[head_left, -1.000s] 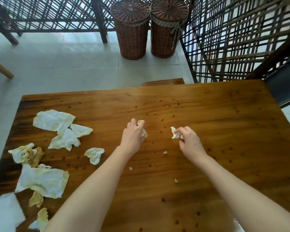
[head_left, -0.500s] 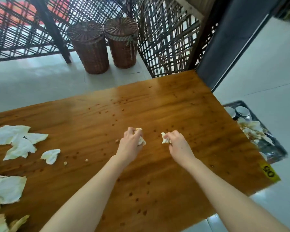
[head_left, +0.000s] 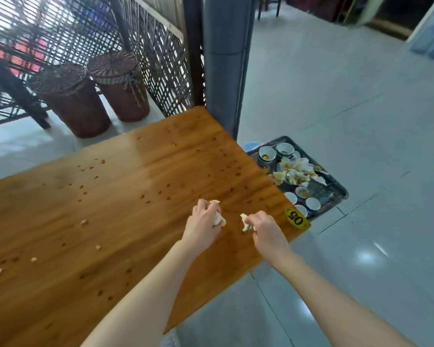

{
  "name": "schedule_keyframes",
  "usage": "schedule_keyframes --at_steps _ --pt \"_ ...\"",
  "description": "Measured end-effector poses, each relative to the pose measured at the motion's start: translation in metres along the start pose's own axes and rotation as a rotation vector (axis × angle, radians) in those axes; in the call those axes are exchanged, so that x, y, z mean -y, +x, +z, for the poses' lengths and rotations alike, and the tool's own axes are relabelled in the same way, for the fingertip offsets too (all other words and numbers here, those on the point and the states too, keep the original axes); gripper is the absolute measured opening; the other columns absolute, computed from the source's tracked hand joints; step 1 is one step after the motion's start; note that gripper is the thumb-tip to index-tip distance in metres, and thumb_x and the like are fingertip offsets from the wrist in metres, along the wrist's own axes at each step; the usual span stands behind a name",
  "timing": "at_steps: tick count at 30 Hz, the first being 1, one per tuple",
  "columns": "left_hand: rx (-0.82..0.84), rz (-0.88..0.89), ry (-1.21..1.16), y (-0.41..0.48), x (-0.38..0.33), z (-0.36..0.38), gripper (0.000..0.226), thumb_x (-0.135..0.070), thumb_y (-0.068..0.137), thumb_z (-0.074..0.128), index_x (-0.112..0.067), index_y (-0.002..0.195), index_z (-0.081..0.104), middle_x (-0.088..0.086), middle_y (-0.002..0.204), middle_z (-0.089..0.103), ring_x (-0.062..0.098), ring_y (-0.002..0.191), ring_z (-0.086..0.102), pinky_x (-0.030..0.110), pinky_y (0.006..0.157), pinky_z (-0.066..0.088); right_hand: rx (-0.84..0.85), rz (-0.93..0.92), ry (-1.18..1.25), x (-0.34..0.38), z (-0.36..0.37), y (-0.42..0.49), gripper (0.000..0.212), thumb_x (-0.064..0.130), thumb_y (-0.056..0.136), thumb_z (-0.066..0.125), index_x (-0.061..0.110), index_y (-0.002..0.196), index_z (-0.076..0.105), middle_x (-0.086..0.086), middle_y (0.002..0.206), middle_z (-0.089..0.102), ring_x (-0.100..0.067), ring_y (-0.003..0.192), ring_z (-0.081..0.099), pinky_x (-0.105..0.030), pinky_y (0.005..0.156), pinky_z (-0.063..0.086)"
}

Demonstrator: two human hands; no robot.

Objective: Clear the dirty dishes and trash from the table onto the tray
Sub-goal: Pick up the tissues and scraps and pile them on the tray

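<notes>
My left hand (head_left: 203, 222) grips a crumpled stained tissue wad (head_left: 219, 219) above the wooden table (head_left: 115, 216). My right hand (head_left: 265, 230) pinches a second small tissue scrap (head_left: 244, 222) close beside it, near the table's right end. A dark tray (head_left: 336, 189) stands on the floor beyond that end. It holds several small white cups (head_left: 266, 153) and a heap of used tissues (head_left: 295, 171). Small food crumbs (head_left: 84, 222) lie scattered over the table to the left of my hands.
A yellow number tag "05" (head_left: 297, 218) sits at the table's right corner. Two wicker baskets (head_left: 95, 93) stand behind the table by a lattice screen (head_left: 145, 41). A grey pillar (head_left: 224, 58) rises at the table's far right corner. Tiled floor spreads to the right.
My view has swung right, so the tissue pile at the table's left has gone out of frame and the tray shows fully. Both hands still hold their scraps, now near the table's right corner.
</notes>
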State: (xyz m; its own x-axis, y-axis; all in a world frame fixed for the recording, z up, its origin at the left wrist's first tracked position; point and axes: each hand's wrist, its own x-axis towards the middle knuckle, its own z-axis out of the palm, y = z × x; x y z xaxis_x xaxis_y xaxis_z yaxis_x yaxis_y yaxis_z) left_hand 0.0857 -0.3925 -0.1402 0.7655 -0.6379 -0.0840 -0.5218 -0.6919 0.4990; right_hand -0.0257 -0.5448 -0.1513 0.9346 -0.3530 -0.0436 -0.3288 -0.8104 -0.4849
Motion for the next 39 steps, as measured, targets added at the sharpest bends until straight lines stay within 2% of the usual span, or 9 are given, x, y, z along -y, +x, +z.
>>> schedule_keyframes --at_steps 3,7,10,14,17,22,27,33,39 --pt "0.016 0.038 -0.001 0.017 -0.044 0.017 0.032 -0.02 0.088 0.066 -0.023 0.115 0.049 0.001 0.127 0.04 0.02 0.112 0.045 0.022 0.078 0.037 -0.022 0.05 0.003 -0.035 -0.021 -0.009 0.039 -0.009 0.091 0.041 0.016 0.113 0.061 -0.002 0.11 0.056 -0.017 0.102 0.05 -0.025 0.084 0.046" --pt "0.056 0.121 -0.002 0.041 -0.094 0.037 0.03 -0.021 0.089 0.065 -0.023 0.115 0.049 0.002 0.125 0.04 0.02 0.112 0.044 0.023 0.078 0.035 -0.043 0.126 -0.005 -0.077 -0.05 -0.011 0.042 -0.013 0.086 0.042 0.014 0.112 0.061 -0.005 0.11 0.055 -0.022 0.104 0.049 -0.029 0.084 0.042" --pt "0.063 0.176 -0.001 0.062 -0.125 0.048 0.027 -0.024 0.09 0.063 -0.022 0.113 0.05 0.004 0.123 0.04 0.022 0.11 0.044 0.027 0.075 0.038 -0.064 0.179 0.013 -0.102 -0.07 -0.008 0.035 -0.009 0.088 0.043 0.012 0.109 0.061 -0.006 0.109 0.055 -0.024 0.103 0.05 -0.029 0.08 0.041" --pt "0.089 0.207 -0.007 0.098 -0.156 0.063 0.03 -0.025 0.09 0.061 -0.02 0.116 0.049 0.006 0.123 0.041 0.026 0.111 0.044 0.035 0.081 0.047 -0.071 0.227 0.034 -0.134 -0.095 0.004 0.029 -0.007 0.09 0.045 0.009 0.108 0.061 -0.007 0.108 0.054 -0.024 0.104 0.049 -0.03 0.085 0.042" --pt "0.107 0.216 -0.002 0.132 -0.169 0.076 0.033 -0.024 0.089 0.061 -0.02 0.119 0.048 0.007 0.125 0.041 0.027 0.114 0.044 0.037 0.082 0.048 -0.069 0.276 0.021 -0.161 -0.113 0.023 0.031 -0.008 0.089 0.045 0.009 0.11 0.061 -0.008 0.111 0.054 -0.025 0.106 0.05 -0.037 0.088 0.045" --pt "0.137 0.193 -0.02 0.194 -0.183 0.093 0.035 -0.023 0.09 0.061 -0.019 0.121 0.047 0.007 0.124 0.041 0.029 0.115 0.045 0.033 0.08 0.045 -0.052 0.308 -0.004 -0.203 -0.136 0.064 0.031 -0.007 0.089 0.047 0.008 0.112 0.061 -0.009 0.11 0.055 -0.025 0.105 0.051 -0.035 0.088 0.044" --pt "0.192 0.163 -0.039 0.252 -0.194 0.106 0.036 -0.024 0.09 0.062 -0.019 0.122 0.047 0.008 0.127 0.04 0.028 0.116 0.044 0.042 0.09 0.049 -0.04 0.33 0.005 -0.235 -0.154 0.113 0.028 -0.005 0.089 0.049 0.009 0.111 0.059 -0.006 0.113 0.054 -0.024 0.106 0.051 -0.04 0.088 0.047" --pt "0.241 0.105 -0.044 0.304 -0.206 0.123 0.041 -0.023 0.09 0.061 -0.019 0.126 0.042 0.007 0.129 0.037 0.028 0.112 0.047 0.045 0.087 0.051 -0.029 0.313 0.001 -0.274 -0.171 0.168 0.032 -0.002 0.089 0.049 0.012 0.115 0.06 -0.005 0.115 0.054 -0.022 0.107 0.052 -0.035 0.09 0.047" --pt "0.237 -0.026 -0.055 0.368 -0.206 0.156 0.038 -0.024 0.092 0.059 -0.023 0.125 0.041 0.006 0.131 0.037 0.028 0.113 0.047 0.046 0.089 0.05 0.027 0.246 0.024 -0.328 -0.167 0.245 0.028 -0.002 0.087 0.054 0.012 0.111 0.06 -0.003 0.11 0.055 -0.02 0.099 0.056 -0.035 0.083 0.051"
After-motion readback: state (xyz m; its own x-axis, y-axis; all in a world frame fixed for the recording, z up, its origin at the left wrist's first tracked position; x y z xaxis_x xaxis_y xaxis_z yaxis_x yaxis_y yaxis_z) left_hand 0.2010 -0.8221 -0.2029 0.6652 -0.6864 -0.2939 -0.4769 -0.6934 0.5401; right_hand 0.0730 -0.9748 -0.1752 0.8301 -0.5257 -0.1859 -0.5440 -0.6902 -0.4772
